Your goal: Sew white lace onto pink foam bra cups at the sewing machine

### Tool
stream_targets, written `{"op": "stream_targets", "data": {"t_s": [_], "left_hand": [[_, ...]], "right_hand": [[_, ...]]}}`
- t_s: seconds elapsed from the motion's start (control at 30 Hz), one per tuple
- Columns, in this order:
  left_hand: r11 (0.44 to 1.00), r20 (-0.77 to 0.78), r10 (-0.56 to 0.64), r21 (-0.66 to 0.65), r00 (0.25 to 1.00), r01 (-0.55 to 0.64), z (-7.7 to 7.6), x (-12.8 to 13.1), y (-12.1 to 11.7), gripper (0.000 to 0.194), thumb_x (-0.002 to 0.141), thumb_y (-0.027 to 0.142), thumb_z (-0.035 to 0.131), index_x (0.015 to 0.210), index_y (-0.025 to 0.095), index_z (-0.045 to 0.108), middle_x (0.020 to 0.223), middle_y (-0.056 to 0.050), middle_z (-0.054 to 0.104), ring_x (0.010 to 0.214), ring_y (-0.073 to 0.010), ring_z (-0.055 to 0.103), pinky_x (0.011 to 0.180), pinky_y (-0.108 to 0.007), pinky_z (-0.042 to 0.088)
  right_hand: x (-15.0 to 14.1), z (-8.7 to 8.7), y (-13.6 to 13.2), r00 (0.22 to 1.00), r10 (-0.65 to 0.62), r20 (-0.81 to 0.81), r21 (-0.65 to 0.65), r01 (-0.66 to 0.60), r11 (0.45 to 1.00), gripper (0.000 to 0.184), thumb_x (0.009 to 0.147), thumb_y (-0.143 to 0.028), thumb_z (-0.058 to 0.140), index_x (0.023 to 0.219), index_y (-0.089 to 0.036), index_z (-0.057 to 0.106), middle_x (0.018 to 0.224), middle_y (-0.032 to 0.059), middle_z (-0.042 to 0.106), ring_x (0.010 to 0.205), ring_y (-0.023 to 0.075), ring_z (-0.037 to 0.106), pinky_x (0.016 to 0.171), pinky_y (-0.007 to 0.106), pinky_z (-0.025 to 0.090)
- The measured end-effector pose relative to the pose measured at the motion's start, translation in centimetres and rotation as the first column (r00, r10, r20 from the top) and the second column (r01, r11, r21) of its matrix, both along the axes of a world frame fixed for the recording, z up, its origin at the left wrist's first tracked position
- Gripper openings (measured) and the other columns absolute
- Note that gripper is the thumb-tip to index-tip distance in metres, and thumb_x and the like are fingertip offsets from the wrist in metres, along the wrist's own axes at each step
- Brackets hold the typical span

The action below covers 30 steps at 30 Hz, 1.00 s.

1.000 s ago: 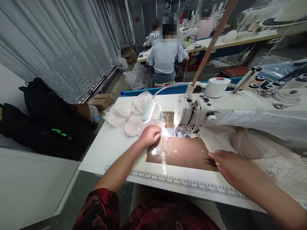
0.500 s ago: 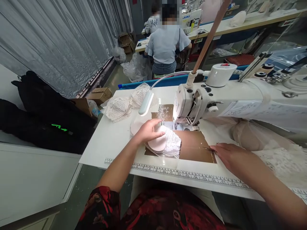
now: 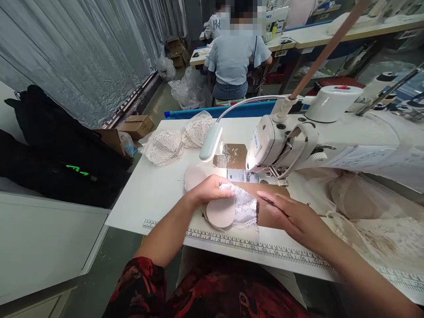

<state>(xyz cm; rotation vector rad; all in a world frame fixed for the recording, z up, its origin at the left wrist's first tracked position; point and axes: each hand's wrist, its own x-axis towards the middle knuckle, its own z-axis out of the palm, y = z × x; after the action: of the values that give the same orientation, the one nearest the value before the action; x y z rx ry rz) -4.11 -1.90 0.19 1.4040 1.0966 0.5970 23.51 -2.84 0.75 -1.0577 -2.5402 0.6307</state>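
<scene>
My left hand point(image 3: 209, 190) is closed on the upper edge of a bra cup with white lace point(image 3: 245, 206), thumb on top. Its smooth pale pad point(image 3: 220, 213) lies below the fingers, close to the table's front edge. Another pale cup point(image 3: 194, 176) rests just behind this hand. A thin, pointed metal tool point(image 3: 266, 199), perhaps tweezers, is gripped in my right hand point(image 3: 289, 215). Its tip points left, a short gap from the lace. Both hands are in front of the sewing machine's needle area point(image 3: 250, 176), over a brown plate point(image 3: 271, 216).
The sewing machine point(image 3: 268, 143) stands at the back right, with a lamp point(image 3: 211, 142) to its left. Netted white cups point(image 3: 164, 148) lie at the back left. Sheer fabric point(image 3: 357, 198) is heaped at right. A printed ruler point(image 3: 265, 249) follows the front edge. A person point(image 3: 232, 57) sits beyond.
My right hand has moved left with the metal tool, close to the lace. The left hand has shifted its hold to the lace's upper edge, and the cup sits slightly nearer me. The view has turned slightly.
</scene>
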Motion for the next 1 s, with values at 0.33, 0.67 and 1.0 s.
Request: {"op": "stream_targets", "data": {"t_s": [0.33, 0.67, 1.0], "left_hand": [[0.984, -0.024, -0.169, 0.046, 0.985, 0.170, 0.5, 0.3, -0.3, 0.028, 0.076, 0.040, 0.066, 0.075, 0.012, 0.064, 0.069, 0.000, 0.055, 0.064, -0.0108, 0.048, 0.056, -0.022, 0.034], [0.992, -0.168, -0.078, 0.089, 0.983, 0.094, 1.5, -1.6, -0.2, 0.023, 0.075, 0.035, 0.066, 0.086, 0.015, 0.063, 0.077, 0.001, 0.056, 0.069, -0.0111, 0.049, 0.060, -0.021, 0.035], [1.000, 0.019, 0.008, 0.004, 1.000, -0.008, -0.2, 1.1, -0.5, 0.026, 0.076, 0.037, 0.068, 0.075, 0.013, 0.057, 0.069, 0.003, 0.049, 0.062, -0.0079, 0.042, 0.055, -0.020, 0.031]], "right_hand": [[-6.0, 1.4, 2.9, 0.990, -0.097, 0.100, -0.216, 0.116, 0.970, 0.031, 0.086, -0.045, 0.050, 0.071, -0.022, 0.062, 0.060, -0.0006, 0.058, 0.058, 0.0155, 0.052, 0.052, 0.027, 0.034], [-5.4, -1.1, 3.1, 0.995, -0.029, -0.096, -0.371, -0.009, 0.929, 0.033, 0.089, -0.044, 0.044, 0.066, -0.021, 0.047, 0.065, -0.0013, 0.050, 0.063, 0.0145, 0.045, 0.057, 0.027, 0.034], [-5.8, -0.6, 3.0, 0.966, -0.133, -0.221, -0.456, 0.018, 0.890, 0.033, 0.088, -0.045, 0.047, 0.065, -0.021, 0.046, 0.064, -0.0029, 0.044, 0.062, 0.0130, 0.041, 0.056, 0.026, 0.033]]}}
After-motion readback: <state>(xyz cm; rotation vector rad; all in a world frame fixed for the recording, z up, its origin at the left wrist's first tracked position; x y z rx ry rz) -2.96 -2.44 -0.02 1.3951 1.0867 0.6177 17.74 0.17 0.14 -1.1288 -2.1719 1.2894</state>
